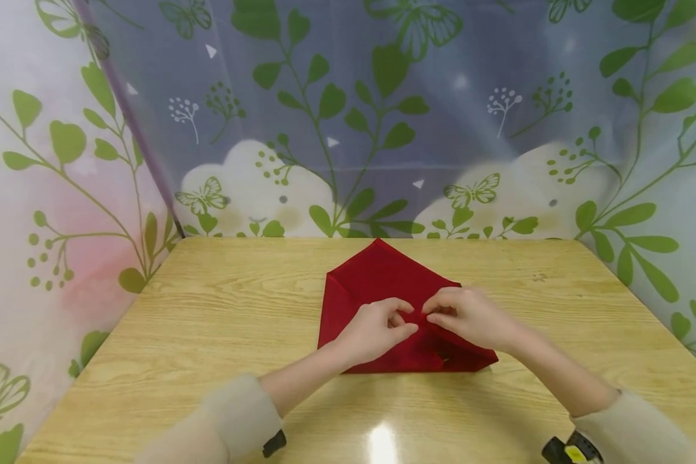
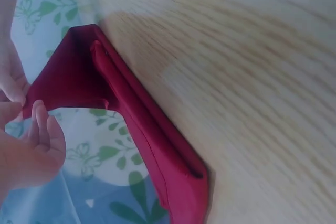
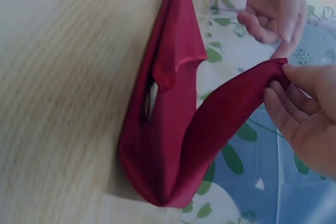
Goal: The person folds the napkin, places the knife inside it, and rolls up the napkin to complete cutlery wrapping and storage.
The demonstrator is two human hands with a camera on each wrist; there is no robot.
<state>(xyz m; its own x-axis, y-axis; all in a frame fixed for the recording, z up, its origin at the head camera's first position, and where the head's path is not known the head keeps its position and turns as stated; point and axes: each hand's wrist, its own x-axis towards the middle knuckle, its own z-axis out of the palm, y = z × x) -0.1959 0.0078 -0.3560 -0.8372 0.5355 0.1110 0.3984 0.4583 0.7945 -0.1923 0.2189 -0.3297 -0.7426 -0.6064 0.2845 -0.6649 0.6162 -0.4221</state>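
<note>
Evidently both bare hands are at work on a folded piece of deep red fabric with a slight sheen, which lies on a pale yellow wood-grain table, its pointed far corner reaching the table's back edge. The right hand, over the right part of the red fabric, pinches the tip of a raised flap between its thumb and fingertips; the right wrist view shows that flap curving up from the folded layers below. Just beside it, over the middle of the fabric, is the left hand, with its thumb and forefinger apart and its other fingers loosely bent. Its fingertips are close to the flap's tip; whether they touch it, I cannot tell. Two cream sleeves, the left and the right, are on the near side of the fabric, with a black wristband bearing a yellow patch at the right one. Beyond the fabric stands a blue-grey printed curtain with green leaves, butterflies and white clouds.
</note>
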